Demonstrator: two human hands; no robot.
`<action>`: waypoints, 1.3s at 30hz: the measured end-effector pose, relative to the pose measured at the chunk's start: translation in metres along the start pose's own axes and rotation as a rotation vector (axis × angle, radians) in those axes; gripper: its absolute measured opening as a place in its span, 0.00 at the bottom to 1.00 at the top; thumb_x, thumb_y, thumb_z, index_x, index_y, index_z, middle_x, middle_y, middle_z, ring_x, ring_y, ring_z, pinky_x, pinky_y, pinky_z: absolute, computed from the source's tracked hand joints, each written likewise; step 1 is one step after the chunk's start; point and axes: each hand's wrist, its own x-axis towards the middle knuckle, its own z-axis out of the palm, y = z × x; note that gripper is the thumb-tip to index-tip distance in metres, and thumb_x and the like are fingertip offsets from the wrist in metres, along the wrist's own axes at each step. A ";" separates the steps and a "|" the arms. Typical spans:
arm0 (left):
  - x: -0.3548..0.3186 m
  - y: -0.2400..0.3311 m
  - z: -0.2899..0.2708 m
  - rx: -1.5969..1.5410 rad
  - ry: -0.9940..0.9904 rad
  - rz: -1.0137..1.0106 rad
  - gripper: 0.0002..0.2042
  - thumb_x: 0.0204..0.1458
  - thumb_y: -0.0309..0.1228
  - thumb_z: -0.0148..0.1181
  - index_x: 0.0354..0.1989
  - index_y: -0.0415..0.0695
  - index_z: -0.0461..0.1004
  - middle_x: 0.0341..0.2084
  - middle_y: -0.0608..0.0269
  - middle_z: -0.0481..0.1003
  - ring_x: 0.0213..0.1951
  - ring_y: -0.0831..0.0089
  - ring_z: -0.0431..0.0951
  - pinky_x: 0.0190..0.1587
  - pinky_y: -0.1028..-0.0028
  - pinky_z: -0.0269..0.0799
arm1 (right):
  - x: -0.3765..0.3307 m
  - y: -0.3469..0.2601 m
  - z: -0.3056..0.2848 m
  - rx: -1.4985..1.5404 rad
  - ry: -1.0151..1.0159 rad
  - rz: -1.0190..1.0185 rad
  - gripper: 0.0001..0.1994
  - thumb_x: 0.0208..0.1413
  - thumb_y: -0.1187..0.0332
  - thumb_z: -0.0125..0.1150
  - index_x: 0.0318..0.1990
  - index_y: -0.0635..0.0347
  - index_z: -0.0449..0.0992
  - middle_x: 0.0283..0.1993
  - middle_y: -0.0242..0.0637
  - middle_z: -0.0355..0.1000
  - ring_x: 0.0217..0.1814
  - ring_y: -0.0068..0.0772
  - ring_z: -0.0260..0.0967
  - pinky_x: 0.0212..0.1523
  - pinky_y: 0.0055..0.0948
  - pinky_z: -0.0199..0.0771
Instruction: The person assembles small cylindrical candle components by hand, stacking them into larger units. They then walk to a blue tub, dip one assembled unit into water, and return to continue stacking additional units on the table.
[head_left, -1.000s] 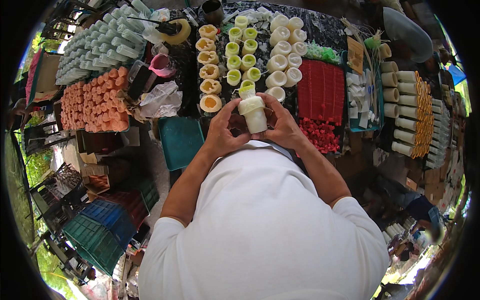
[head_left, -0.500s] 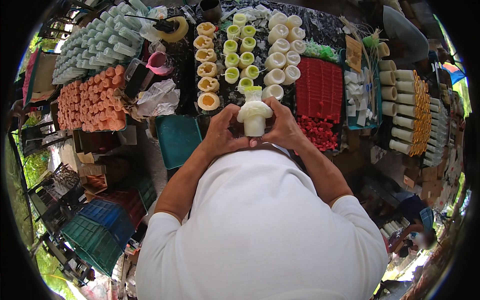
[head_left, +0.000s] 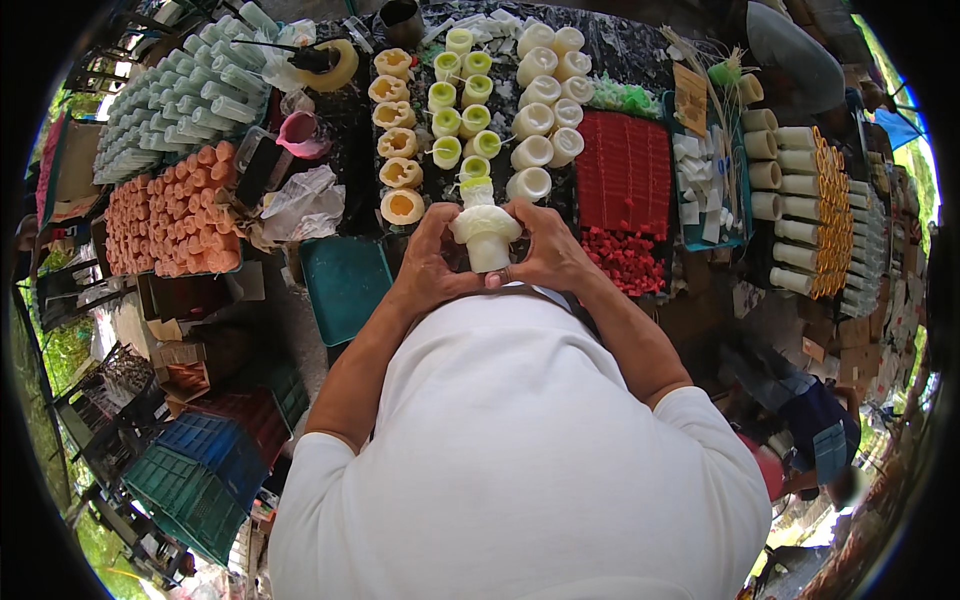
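Outdoor stall, dark counter crowded with rows of moulded pieces. Left hand and right hand both clamp a white waxy cylinder with a flared ruffled top, held upright just above the near edge, centre. Looks like mid-shaping: fingers pinching the soft rim. Next move likely needs even pressure, light touch. Far: yellow cups, pale green cups, white cups; right, red ribbed slab; left, orange cylinders.
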 end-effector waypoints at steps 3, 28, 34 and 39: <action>0.001 0.006 0.002 0.087 0.062 0.089 0.42 0.38 0.33 0.85 0.62 0.42 0.65 0.47 0.57 0.79 0.46 0.72 0.81 0.52 0.69 0.79 | 0.003 0.000 -0.001 0.005 -0.066 0.042 0.39 0.29 0.45 0.87 0.40 0.63 0.71 0.41 0.44 0.75 0.44 0.41 0.75 0.45 0.39 0.75; 0.011 0.029 -0.001 0.293 0.223 0.408 0.31 0.36 0.35 0.85 0.46 0.42 0.72 0.46 0.52 0.80 0.46 0.58 0.84 0.46 0.65 0.80 | -0.008 0.005 0.017 -0.064 0.347 -0.393 0.38 0.33 0.61 0.89 0.52 0.60 0.71 0.51 0.44 0.76 0.50 0.45 0.77 0.50 0.38 0.79; 0.007 0.041 -0.002 0.253 0.157 0.408 0.26 0.37 0.31 0.84 0.42 0.42 0.72 0.44 0.53 0.79 0.44 0.56 0.83 0.45 0.64 0.81 | -0.007 -0.003 0.007 -0.085 0.265 -0.410 0.32 0.33 0.61 0.89 0.43 0.61 0.73 0.46 0.43 0.76 0.45 0.41 0.78 0.43 0.35 0.78; 0.005 0.025 -0.001 0.148 0.145 0.355 0.25 0.40 0.28 0.82 0.43 0.43 0.70 0.42 0.56 0.79 0.40 0.65 0.82 0.42 0.68 0.80 | -0.005 -0.007 0.009 -0.046 0.238 -0.326 0.26 0.34 0.62 0.88 0.34 0.61 0.74 0.39 0.40 0.74 0.39 0.38 0.76 0.39 0.35 0.77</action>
